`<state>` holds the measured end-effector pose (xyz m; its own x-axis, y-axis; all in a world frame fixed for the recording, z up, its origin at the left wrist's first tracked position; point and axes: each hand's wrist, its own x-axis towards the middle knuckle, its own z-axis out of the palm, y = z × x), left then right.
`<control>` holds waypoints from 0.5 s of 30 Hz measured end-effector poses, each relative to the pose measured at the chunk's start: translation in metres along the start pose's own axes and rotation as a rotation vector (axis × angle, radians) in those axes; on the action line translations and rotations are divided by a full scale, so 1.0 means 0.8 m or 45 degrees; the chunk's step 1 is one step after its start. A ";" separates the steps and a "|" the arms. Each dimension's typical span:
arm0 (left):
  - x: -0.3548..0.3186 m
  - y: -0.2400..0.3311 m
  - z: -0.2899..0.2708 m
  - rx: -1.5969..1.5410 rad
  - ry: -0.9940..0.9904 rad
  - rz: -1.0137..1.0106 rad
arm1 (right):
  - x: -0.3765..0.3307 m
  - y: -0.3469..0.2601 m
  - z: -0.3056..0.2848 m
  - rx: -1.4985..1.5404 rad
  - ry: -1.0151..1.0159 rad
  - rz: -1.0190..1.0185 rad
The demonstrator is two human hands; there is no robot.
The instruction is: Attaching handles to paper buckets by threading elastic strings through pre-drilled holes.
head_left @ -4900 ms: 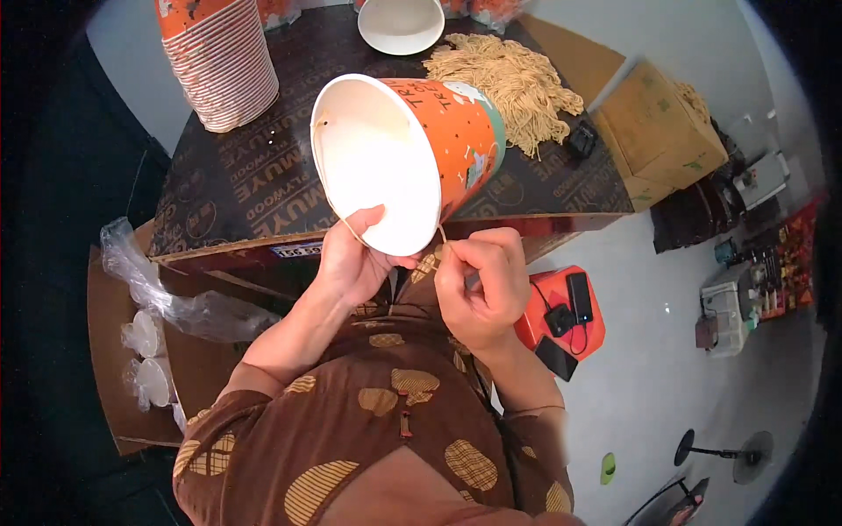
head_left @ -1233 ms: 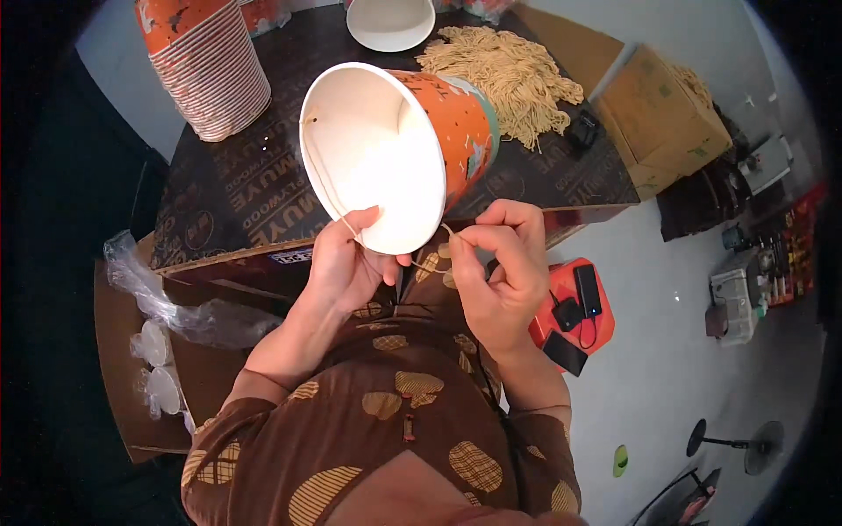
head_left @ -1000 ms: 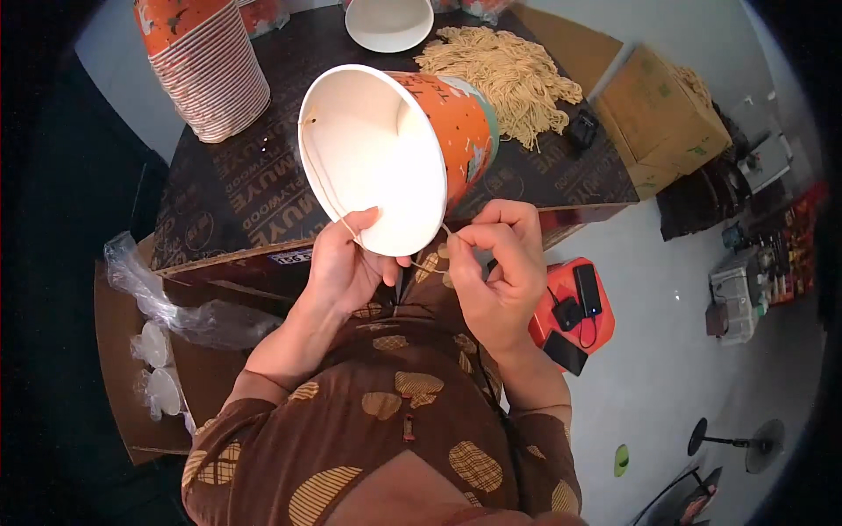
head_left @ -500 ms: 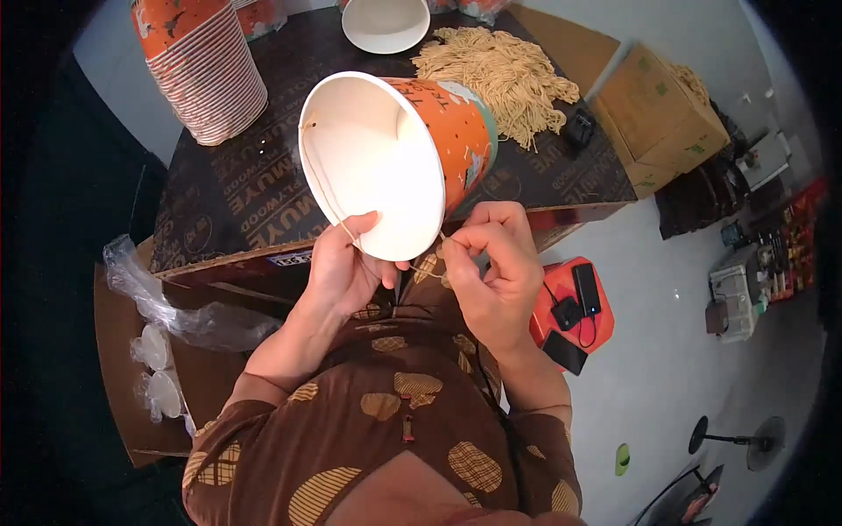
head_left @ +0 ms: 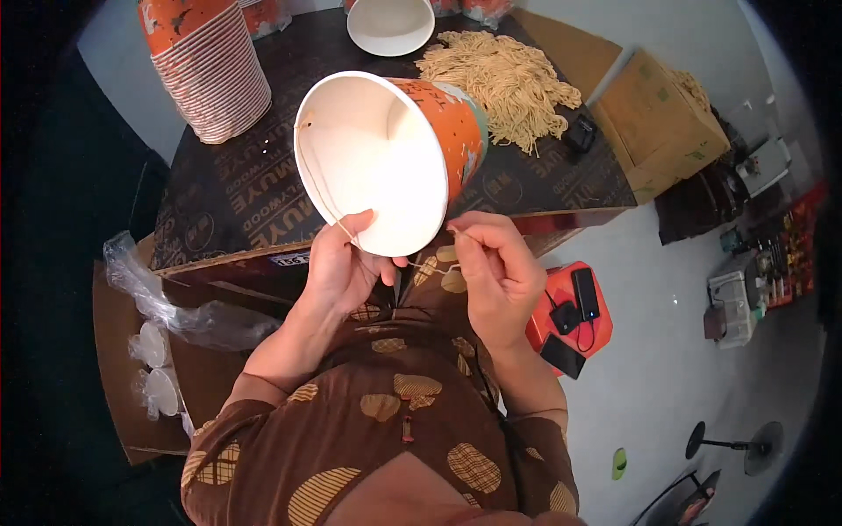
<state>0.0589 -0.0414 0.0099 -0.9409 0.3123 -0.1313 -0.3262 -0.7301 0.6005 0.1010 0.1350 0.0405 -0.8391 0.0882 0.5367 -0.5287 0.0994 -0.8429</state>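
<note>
A large orange paper bucket (head_left: pixel 373 167) with a white inside lies tilted at the near table edge, its mouth facing me. My left hand (head_left: pixel 336 267) grips its lower rim, thumb inside and fingers underneath. A thin beige cord (head_left: pixel 348 234) comes through a hole at the rim's upper left. It runs down inside the bucket, under my left thumb, and on below the rim toward the right. Just right of the rim, my right hand (head_left: pixel 498 280) is closed, thumb and forefinger pinching the cord near its end. The rim's nearby right side hides any hole there.
On the dark table (head_left: pixel 263 206) stand a stack of nested orange buckets (head_left: pixel 215 88), another white-mouthed bucket (head_left: pixel 390 28) and a heap of beige cords (head_left: pixel 500 83). A cardboard box (head_left: pixel 658 127) is at right. A red stool (head_left: pixel 561 298) holds black devices; plastic wrap (head_left: pixel 197 307) hangs over a box at left.
My right hand's fingertips have moved slightly up and right, with the cord between them. The bucket has shifted a little left; my left hand keeps its hold.
</note>
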 end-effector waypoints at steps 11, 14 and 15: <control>0.001 0.011 0.000 0.501 0.171 0.310 | 0.012 0.030 0.007 -0.422 0.071 -0.296; 0.005 0.016 -0.005 0.571 0.206 0.306 | 0.015 0.046 0.013 -0.452 0.094 -0.297; 0.006 0.018 -0.006 0.570 0.208 0.309 | 0.016 0.053 0.015 -0.450 0.091 -0.299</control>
<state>0.0494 -0.0537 0.0139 -0.9980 0.0417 -0.0465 -0.0599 -0.4278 0.9019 0.0666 0.1282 0.0113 -0.6836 0.0896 0.7243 -0.6177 0.4576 -0.6396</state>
